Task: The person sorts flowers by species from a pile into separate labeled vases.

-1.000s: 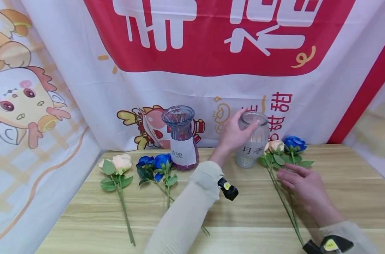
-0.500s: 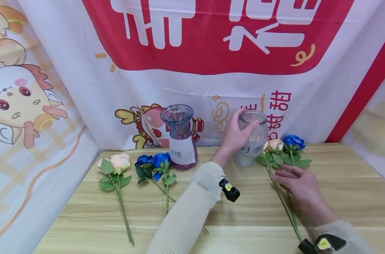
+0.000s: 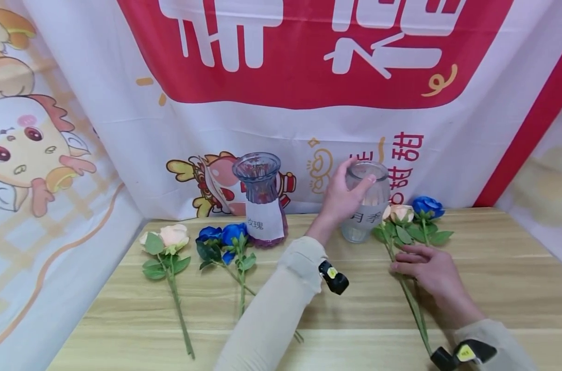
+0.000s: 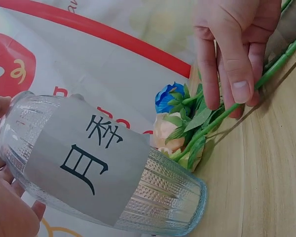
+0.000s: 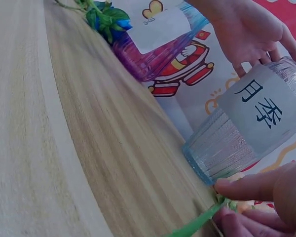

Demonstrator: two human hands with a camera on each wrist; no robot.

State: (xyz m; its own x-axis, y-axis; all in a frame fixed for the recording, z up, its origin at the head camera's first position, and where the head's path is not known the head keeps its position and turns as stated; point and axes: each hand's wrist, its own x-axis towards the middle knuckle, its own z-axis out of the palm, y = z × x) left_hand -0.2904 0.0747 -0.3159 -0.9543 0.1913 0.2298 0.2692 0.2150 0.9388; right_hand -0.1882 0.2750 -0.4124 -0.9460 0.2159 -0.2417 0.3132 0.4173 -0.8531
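My left hand [image 3: 343, 198] grips a clear glass vase [image 3: 366, 219] by its upper part, fingers behind and thumb at the front near the rim. A white label with black characters faces forward on the vase [image 4: 89, 153]. Beside it, my right hand [image 3: 431, 273] pinches the green stem of a peach rose [image 3: 401, 212] between thumb and fingers, below its leaves. The rose head lies close to the vase's base. A blue rose [image 3: 428, 206] lies just right of it, its stem partly hidden by my right hand.
A blue-purple glass vase [image 3: 260, 201] with a white label stands left of the clear one. Peach roses [image 3: 173, 236] lie at the table's left, and blue roses [image 3: 234, 234] with crossed stems lie nearer the middle. A printed cloth [image 3: 304, 129] hangs behind the wooden table [image 3: 355, 309].
My right hand has shifted slightly left along the peach rose's stem, and its fingers have closed on it. My left hand stays on the clear vase. The view has drifted a little.
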